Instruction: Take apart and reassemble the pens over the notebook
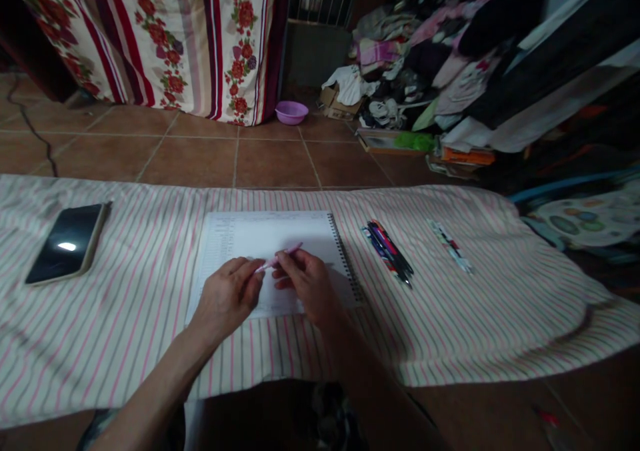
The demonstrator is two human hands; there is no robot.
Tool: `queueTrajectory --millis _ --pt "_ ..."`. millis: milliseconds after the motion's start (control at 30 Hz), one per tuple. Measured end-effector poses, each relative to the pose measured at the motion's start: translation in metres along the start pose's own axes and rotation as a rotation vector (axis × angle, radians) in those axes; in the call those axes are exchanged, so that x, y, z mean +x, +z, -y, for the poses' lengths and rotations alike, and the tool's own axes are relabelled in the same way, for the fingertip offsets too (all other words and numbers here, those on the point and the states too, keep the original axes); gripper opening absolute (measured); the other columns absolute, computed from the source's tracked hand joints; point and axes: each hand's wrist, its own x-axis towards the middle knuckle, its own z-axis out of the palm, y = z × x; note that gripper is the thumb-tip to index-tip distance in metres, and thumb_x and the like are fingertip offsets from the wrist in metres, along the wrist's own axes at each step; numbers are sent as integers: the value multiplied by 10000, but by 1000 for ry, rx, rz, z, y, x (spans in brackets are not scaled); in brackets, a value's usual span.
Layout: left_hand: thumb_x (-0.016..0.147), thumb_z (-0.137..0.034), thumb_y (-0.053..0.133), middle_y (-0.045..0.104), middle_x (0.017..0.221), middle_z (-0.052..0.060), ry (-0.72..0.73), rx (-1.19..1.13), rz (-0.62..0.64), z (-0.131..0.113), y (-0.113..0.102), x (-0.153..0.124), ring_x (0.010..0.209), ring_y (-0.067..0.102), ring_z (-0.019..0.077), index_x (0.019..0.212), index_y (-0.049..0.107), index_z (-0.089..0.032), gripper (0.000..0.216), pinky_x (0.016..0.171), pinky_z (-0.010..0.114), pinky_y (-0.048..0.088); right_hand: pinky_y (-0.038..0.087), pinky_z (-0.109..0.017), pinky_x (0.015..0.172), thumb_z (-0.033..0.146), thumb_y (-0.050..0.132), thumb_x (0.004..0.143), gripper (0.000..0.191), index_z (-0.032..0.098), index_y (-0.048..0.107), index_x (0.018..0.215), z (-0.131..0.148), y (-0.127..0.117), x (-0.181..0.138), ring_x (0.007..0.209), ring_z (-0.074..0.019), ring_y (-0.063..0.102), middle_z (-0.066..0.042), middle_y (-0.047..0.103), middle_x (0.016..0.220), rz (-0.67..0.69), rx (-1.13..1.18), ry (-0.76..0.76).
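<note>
A slim pink pen (289,254) is held between my two hands, slanting up to the right. My left hand (231,289) pinches its lower left end. Thumb and fingers of my right hand (311,279) close round its upper part. Both hands hover over a spiral notebook (260,231), which lies open with its wire binding on the right side. Down the page's left part runs a printed grid with small writing, too small to read. My hands hide part of the lower page.
Right of the notebook lies a bunch of several pens (387,251), and beyond it a whitish pen (450,246). A phone (67,244) rests at the left on the striped cloth (145,257). Past the table are a purple basin (291,112), a floral curtain (195,44) and piled clothes (425,64).
</note>
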Motion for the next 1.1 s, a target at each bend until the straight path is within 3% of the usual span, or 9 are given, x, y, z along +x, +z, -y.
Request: queueTrajectory --millis 200,1100 --pt "922 -267 416 672 855 57 28 77 -27 2 3 -3 804 629 186 1056 621 -181 260 700 309 523 545 -207 484 398 700 703 267 164 601 785 -1 -6 2 555 -113 653 -29 701 756 -29 77 7" --pt "889 -207 478 665 897 71 141 222 -125 2 5 -6 798 581 206 1054 624 -151 228 730 348 502 570 -277 673 396 744 665 287 163 632 790 -12 -29 10 671 -131 667 -10 695 706 -116 202 -22"
